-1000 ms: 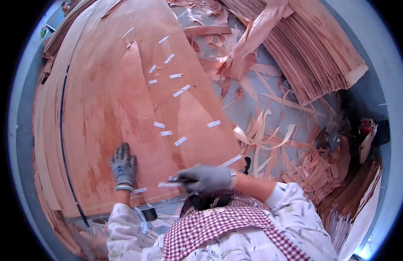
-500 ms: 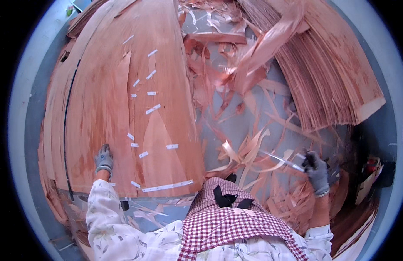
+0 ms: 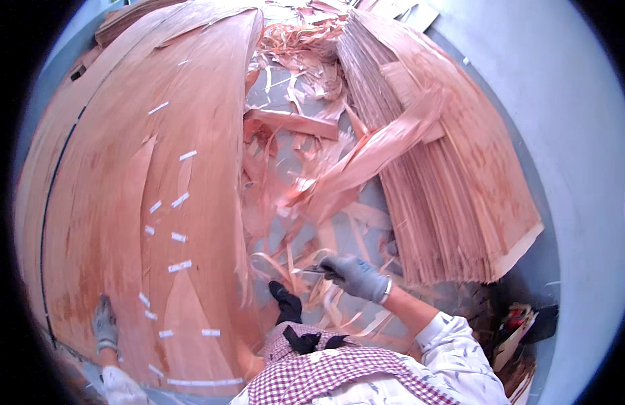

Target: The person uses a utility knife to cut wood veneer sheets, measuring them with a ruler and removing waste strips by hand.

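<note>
My left hand [image 3: 105, 325], in a grey glove, lies flat with fingers stretched on a large reddish-brown wood veneer sheet [image 3: 117, 236]. Short white tape pieces [image 3: 179, 266] cross the splits and patches in the sheet, and a longer tape strip [image 3: 204, 383] runs along its near end. My right hand [image 3: 358, 278], also gloved, is closed around a thin blade-like tool [image 3: 314, 268] and hovers over the floor just right of the sheet's edge. Most of that tool is hidden by the fingers, so its exact kind is unclear.
Veneer scraps [image 3: 306, 175] litter the grey floor between the sheet and a tall stack of veneer [image 3: 447, 202] on the right. My dark shoe [image 3: 285, 302] stands among them. A dark cord-like line [image 3: 61, 158] runs lengthwise along the left side. A pale wall [image 3: 562, 88] closes the right.
My right hand has swung left with the tool, from the far right toward the sheet's edge. My left hand still rests on the veneer. The view has shifted rightward and farther ahead.
</note>
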The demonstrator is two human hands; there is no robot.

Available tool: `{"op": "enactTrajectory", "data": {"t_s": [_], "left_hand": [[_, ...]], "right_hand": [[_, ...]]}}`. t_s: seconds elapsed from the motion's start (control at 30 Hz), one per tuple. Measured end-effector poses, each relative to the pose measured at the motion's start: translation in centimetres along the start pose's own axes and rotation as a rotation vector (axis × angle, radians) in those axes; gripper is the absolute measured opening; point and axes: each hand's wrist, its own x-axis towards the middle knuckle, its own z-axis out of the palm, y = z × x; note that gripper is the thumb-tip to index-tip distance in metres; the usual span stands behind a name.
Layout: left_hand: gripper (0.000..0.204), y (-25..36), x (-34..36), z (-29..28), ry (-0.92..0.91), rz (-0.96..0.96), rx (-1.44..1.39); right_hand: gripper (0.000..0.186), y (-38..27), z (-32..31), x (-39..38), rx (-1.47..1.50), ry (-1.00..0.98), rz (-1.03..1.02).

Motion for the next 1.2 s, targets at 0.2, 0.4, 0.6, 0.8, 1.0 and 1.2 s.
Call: {"op": "enactTrajectory", "data": {"t_s": [0.2,0.4,0.6,0.8,1.0,1.2], "left_hand": [[0.049,2.6,0.4,-4.6,0.111,-0.051,-0.051],[0.062,7.2,-0.7,-10.1,-0.142,-0.311,0.029],[0.062,9.8,-0.3,-8.1,-0.055,-0.381,0.147],[0.061,13.0,1.3,-9.7,-0.064,-0.595,0.137],[0.055,21.3,10.6,-10.6,0.214,-0.668,-0.319],[0.055,28.2,26.3,-18.4,0.346,-0.310,-0.336]], "right_hand": [[0.016,2.4,-2.4,7.6,-0.099,-0.048,-0.020],[0.013,2.6,-4.6,18.4,0.458,-0.184,0.050],[0.008,-0.5,-8.5,32.2,0.354,-0.309,-0.111],[0.012,-7.3,-8.6,46.8,0.453,-0.416,-0.068],[0.013,-11.3,-3.7,58.0,0.527,-0.607,-0.138],[0.015,-12.1,1.1,64.0,0.484,-0.695,-0.127]]}}
